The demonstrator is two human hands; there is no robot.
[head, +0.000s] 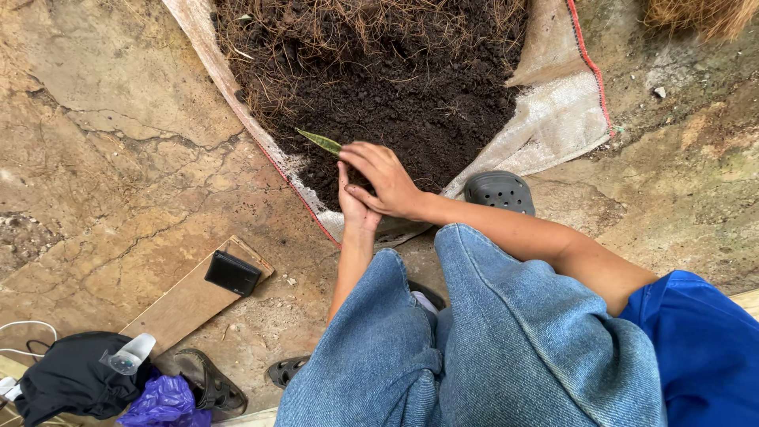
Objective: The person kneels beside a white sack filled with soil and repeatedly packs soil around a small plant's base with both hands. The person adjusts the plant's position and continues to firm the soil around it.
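At the far left, on the cracked stone floor [118, 158], a black cloth [71, 379] is seen with a clear spray bottle [129, 353] lying on it and a crumpled purple bag [166, 402] just beside it. A wooden board [190, 300] is laid slantwise nearby, and a black wallet [232, 273] rests on its upper end. Further right, a woven sack [553, 119] is spread open and heaped with dark soil [395, 95] — dry roots and needles are strewn over the top. A narrow green leaf cutting [319, 141] is held at the soil's near edge, its tip pointing up and left. The left hand [353, 207] is set upright, fingers pressed together against the leaf's base. The right hand [383, 175] is laid over it, fingers curved and closed around the same spot — the grip itself is hidden. A grey clog [500, 191] is seen beside the sack.
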